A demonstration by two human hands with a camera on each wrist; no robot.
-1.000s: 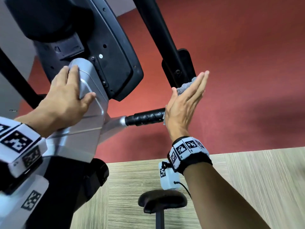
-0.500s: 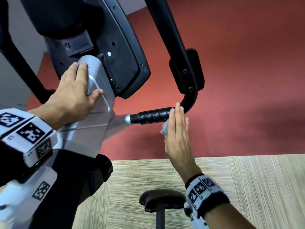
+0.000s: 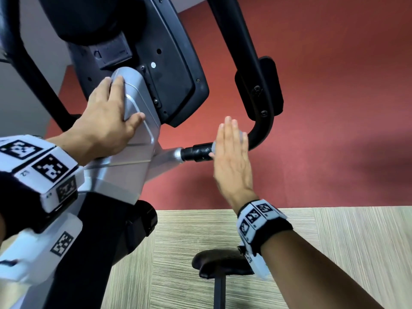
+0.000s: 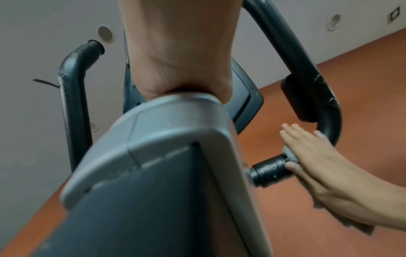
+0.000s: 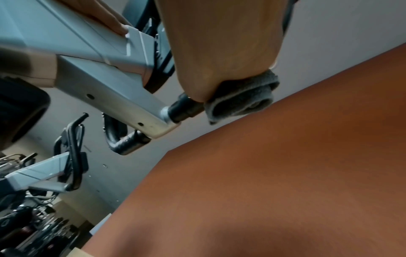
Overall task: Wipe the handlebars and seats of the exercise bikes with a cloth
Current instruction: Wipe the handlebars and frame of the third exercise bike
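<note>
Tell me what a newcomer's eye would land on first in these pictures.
First, the right hand at centre, fingers straight, pressing a grey cloth against the black handlebar, whose grip is beaded with droplets. Next, the left hand resting flat on the bike's silver column below the black console. Lower down, a black seat stands over the striped floor.

No readable text, label, brand or number shows anywhere.
</note>
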